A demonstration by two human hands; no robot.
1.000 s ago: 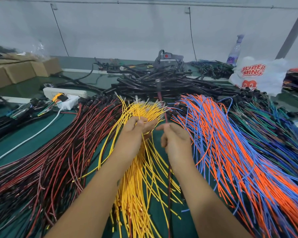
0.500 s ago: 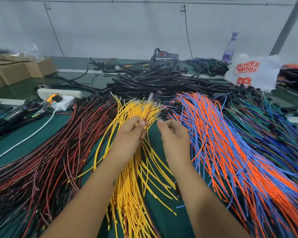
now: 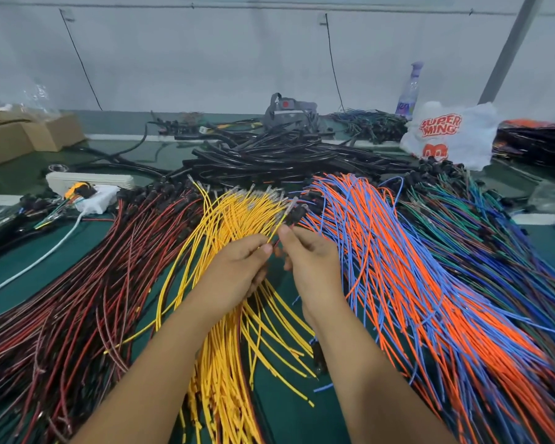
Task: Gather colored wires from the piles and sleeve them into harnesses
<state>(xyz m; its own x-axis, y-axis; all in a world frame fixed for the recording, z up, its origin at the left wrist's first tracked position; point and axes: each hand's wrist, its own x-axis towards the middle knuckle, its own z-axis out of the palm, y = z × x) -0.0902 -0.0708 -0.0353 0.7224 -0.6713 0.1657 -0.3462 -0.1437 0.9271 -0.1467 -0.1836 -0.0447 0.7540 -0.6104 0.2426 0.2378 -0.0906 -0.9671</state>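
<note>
At frame centre, the left hand (image 3: 237,267) and right hand (image 3: 308,261) meet over the yellow wires (image 3: 231,363). Both sets of fingers pinch one yellow wire (image 3: 277,224) between them.

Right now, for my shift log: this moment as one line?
stage: gathering | left hand: pinches yellow wire | right hand: pinches same wire | over yellow pile

Two bare forearms, left hand (image 3: 237,267), right hand (image 3: 311,261), sleeveless
</note>
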